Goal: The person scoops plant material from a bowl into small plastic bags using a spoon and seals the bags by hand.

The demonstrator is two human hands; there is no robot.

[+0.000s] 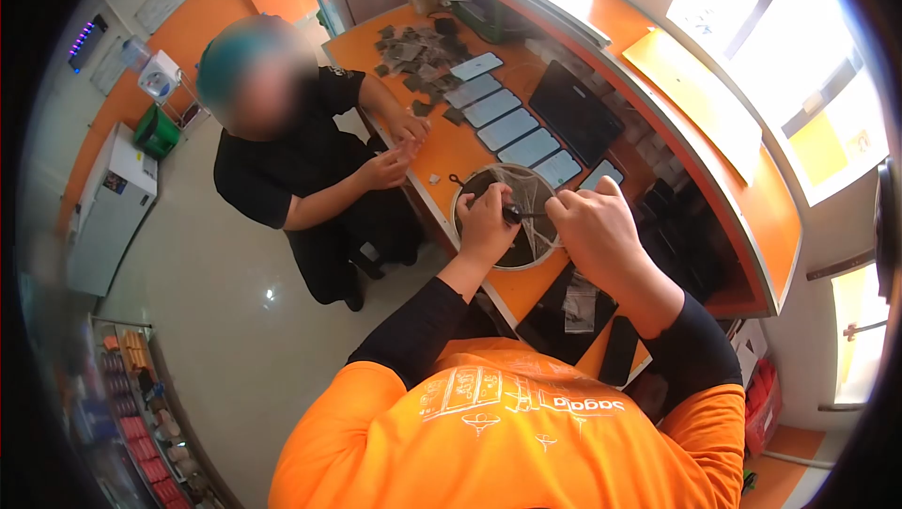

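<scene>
Over a round container (pixel 537 265) with clear plastic in it, my left hand (pixel 489 223) is closed round a small black object (pixel 511 214). A thin dark piece runs from that object toward my right hand (pixel 592 223). My right hand is closed at the container's right side, its fingertips pinched; what they hold is too small to name. Behind the container, several phones (pixel 508 125) lie in a row on the orange table (pixel 451 163). A small clear packet (pixel 580 308) rests on a dark flat surface in front of my right hand.
A person (pixel 301 161) in black stands at the left of the table, both hands near its edge. Small grey packets (pixel 413 53) are heaped at the far end. A black tray (pixel 575 112) lies beside the phones. An orange shelf (pixel 752 218) rises along the right.
</scene>
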